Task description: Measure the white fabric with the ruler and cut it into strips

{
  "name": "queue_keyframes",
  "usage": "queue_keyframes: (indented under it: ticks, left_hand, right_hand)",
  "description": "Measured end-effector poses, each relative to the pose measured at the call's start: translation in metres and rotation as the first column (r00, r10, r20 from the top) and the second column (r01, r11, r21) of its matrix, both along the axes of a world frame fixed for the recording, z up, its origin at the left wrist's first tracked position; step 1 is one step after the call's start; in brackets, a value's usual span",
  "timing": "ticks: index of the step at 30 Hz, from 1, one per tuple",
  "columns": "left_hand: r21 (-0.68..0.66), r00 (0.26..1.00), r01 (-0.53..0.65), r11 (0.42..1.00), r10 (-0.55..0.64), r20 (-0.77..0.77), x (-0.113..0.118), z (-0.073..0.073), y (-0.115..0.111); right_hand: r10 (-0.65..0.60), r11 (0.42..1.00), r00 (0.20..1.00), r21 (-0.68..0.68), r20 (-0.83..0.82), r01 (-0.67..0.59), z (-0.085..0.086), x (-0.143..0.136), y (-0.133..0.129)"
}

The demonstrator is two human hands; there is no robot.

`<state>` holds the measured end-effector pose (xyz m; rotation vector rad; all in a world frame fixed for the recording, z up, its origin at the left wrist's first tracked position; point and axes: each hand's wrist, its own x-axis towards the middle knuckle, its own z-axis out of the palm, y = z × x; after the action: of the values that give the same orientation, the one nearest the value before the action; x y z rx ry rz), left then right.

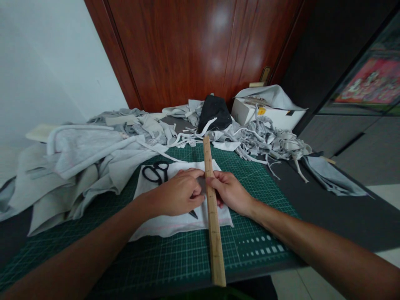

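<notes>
Head view, the only one. 1 long flat pale-wood ruler (213,212) lies across 1 roughly rectangular white cloth piece (170,223), right of its middle, near end reaching past the cloth to the near edge of 1 dark grey desk (312,216). Cloth sits on 1 green gridded cutting mat (265,183). 2 hands in frame. Left hand (184,191): grip curled, index finger stretched to the ruler's left edge; can't tell if it holds anything. Right hand (233,192): thumb over the ruler, other fingers bent at its right edge; can't tell if the grip clasps the ruler or only presses. 1 pair of black-handled scissors (160,179), 2 loops, on the cloth, partly hidden by the left hand. 1 heap of grey-white fabric pieces (90,150) at left, 1 tangle of grey fabric strips (265,137) at back right; too many to count. Behind: 1 black cloth bundle (215,112), 1 white box (283,118).
</notes>
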<state>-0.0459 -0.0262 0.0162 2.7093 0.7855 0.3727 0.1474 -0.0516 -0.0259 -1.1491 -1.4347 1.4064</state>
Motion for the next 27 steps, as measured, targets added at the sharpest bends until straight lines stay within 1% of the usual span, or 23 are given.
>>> queue_keyframes:
  ticks: [3, 5, 7, 10, 11, 12, 13, 15, 17, 19, 23, 25, 27]
  left_hand:
    - [0.001, 0.996, 0.056, 0.998, -0.056, -0.065, -0.018, 0.007, -0.010]
    - [-0.041, 0.995, 0.070, 0.997, -0.073, -0.074, -0.029, 0.013, -0.015]
    - [-0.082, 0.994, 0.050, 0.995, -0.057, -0.091, -0.033, 0.017, -0.016]
    - [-0.086, 0.997, -0.065, 0.994, 0.062, -0.045, -0.024, 0.016, -0.006]
    - [-0.065, 0.996, -0.087, 0.994, 0.089, 0.019, -0.018, 0.014, -0.001]
    - [-0.058, 0.993, -0.076, 0.995, 0.081, 0.089, -0.011, 0.010, 0.004]
    - [-0.062, 0.989, -0.063, 0.996, 0.071, 0.127, -0.004, 0.006, 0.010]
    - [-0.094, 0.983, -0.064, 0.993, 0.079, 0.168, 0.005, -0.001, 0.019]
    - [-0.136, 0.984, -0.056, 0.989, 0.078, 0.160, 0.008, -0.006, 0.027]
    - [-0.147, 0.990, -0.029, 0.989, 0.048, 0.132, 0.006, -0.007, 0.032]
    - [-0.113, 0.997, 0.069, 0.991, -0.065, 0.038, 0.002, -0.006, 0.035]
    - [-0.075, 0.997, 0.070, 0.995, -0.072, -0.029, 0.005, -0.006, 0.034]
    - [-0.039, 0.995, 0.029, 0.999, -0.032, -0.092, 0.010, -0.005, 0.033]
  right_hand:
    - [-0.011, 1.000, 0.998, -0.009, 0.056, 0.012, -0.001, -0.003, 0.002]
    - [-0.014, 1.000, 0.997, -0.023, 0.080, 0.016, -0.002, -0.004, 0.004]
    - [-0.011, 0.999, 0.995, -0.031, 0.097, 0.014, -0.003, -0.004, 0.005]
    - [0.001, 1.000, 0.993, -0.020, 0.120, 0.002, -0.004, -0.005, 0.006]
    - [0.000, 1.000, 0.992, -0.017, 0.123, 0.002, -0.004, -0.005, 0.007]
    - [-0.004, 1.000, 0.993, -0.021, 0.122, 0.007, -0.004, -0.005, 0.007]
    - [-0.012, 0.999, 0.993, -0.031, 0.116, 0.016, -0.004, -0.006, 0.007]
    - [-0.033, 0.998, 0.995, -0.056, 0.097, 0.038, -0.001, -0.006, 0.007]
    - [-0.041, 0.997, 0.994, -0.062, 0.100, 0.047, 0.002, -0.006, 0.008]
    - [-0.027, 0.996, 0.991, -0.077, 0.134, 0.037, 0.008, -0.004, 0.008]
    - [0.058, 0.975, 0.982, -0.221, 0.181, -0.017, 0.024, 0.009, 0.011]
    - [0.117, 0.967, 0.965, -0.248, 0.235, -0.057, 0.032, 0.021, 0.014]
    - [0.164, 0.972, 0.940, -0.214, 0.301, -0.101, 0.039, 0.033, 0.021]
